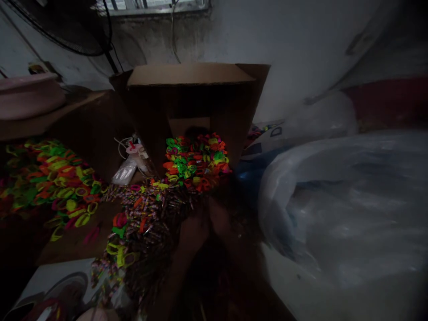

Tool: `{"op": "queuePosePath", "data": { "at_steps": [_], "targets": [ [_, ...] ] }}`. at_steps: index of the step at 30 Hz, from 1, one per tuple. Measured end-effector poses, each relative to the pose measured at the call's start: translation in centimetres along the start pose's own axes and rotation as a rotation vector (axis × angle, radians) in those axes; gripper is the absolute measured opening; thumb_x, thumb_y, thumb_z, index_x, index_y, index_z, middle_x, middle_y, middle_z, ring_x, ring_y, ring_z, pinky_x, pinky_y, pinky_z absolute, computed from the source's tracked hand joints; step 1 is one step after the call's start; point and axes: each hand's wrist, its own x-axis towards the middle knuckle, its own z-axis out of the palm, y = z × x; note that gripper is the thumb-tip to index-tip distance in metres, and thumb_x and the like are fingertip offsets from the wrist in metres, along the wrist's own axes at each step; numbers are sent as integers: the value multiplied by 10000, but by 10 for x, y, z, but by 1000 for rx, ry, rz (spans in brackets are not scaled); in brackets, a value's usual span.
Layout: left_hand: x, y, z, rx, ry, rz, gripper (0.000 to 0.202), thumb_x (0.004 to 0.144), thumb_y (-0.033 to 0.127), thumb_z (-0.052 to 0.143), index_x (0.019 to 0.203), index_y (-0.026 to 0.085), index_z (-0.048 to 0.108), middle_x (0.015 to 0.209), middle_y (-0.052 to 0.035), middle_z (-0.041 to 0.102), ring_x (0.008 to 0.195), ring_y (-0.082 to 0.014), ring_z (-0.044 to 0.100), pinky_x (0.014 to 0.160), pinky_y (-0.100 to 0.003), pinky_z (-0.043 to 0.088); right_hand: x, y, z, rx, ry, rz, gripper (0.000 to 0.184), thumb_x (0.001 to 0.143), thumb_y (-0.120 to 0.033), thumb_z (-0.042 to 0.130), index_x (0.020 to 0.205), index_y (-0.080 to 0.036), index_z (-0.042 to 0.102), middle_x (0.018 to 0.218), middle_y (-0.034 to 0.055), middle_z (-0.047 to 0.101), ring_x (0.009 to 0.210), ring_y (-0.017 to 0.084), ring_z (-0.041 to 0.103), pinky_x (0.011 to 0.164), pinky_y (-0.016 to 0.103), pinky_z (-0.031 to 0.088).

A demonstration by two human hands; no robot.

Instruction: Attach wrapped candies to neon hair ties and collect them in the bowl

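The scene is very dark. My left hand (pixel 192 232) and my right hand (pixel 219 218) meet low in the middle, close together over a heap of thin multicoloured sticks (pixel 147 209). Their fingers are lost in shadow, so I cannot make out what they hold. Just beyond them lies a pile of neon green, orange and pink plastic rings (pixel 195 160), spilling from the mouth of an open cardboard box (pixel 190 89).
A second spread of neon rings (pixel 56 178) covers the left side. A small clear plastic bag (pixel 125 171) lies by the box. Large translucent plastic bags (pixel 344 200) fill the right. A pink basin (pixel 28 93) and a fan (pixel 67 26) stand at the far left.
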Motion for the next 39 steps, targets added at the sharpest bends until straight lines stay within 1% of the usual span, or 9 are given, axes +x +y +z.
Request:
{"op": "queuePosePath", "data": {
  "at_steps": [4,9,15,22,27,30,32,35,39],
  "targets": [
    [0,-1,-6,23,-9,15,422,942,278,417,1351,213,497,1190,-115,681,1004,-243,676,843,-325,511,-1,-9,1,-13,-20,49,579,993,-504,169,1050,-218,670,1015,116,721,962,228,677,917,373,506],
    [0,-3,-8,13,-24,-3,420,950,366,434,1341,233,506,1188,-109,685,1015,-252,674,827,-331,513,0,-9,4,34,-16,-1,602,991,-518,158,1102,-206,661,1146,134,695,1093,241,641,1041,437,447],
    [1,-2,-12,25,9,-15,392,967,302,419,1333,222,532,1229,-105,669,1056,-223,651,862,-307,498,0,-3,9,171,-35,-16,577,970,-591,242,1117,-229,666,1175,95,702,1116,224,639,1053,434,455],
    [3,6,-10,81,-57,1,334,936,219,433,1218,210,613,1119,-93,714,972,-213,679,803,-277,494,0,-8,11,182,-34,67,508,977,-526,283,1028,-230,693,1105,96,724,1099,224,651,1056,428,443],
    [-1,-4,-23,31,-85,-66,326,965,379,449,1209,279,642,1061,-48,735,933,-195,687,740,-248,493,10,-4,5,376,85,140,517,948,-552,313,1038,-211,691,1144,85,711,1092,225,647,1027,418,461],
    [-12,-20,-35,38,-145,-34,355,928,479,527,1114,220,683,1039,-20,715,955,-217,658,774,-266,522,19,7,-9,439,159,169,535,946,-540,289,1024,-196,691,1106,81,722,1038,231,657,970,424,491],
    [-19,-28,-40,55,-151,-22,366,917,467,563,1095,165,668,1105,-25,670,989,-245,634,839,-335,544,25,16,-19,390,165,145,498,921,-541,367,1079,-189,682,1154,91,705,1063,246,644,984,437,473],
    [-24,-31,-39,78,-120,-25,341,928,393,579,1180,165,604,1215,-72,602,1053,-236,610,891,-413,544,42,22,-28,313,146,75,478,910,-527,418,1158,-197,660,1200,95,685,1112,248,617,1013,437,443],
    [-15,-18,-27,112,-59,-19,366,930,366,583,1238,169,564,1241,-99,587,1062,-214,608,895,-427,542,81,20,-26,-96,8,-173,436,893,-487,477,1190,-217,648,1217,78,673,1173,234,571,1050,434,401]
  ]
}}
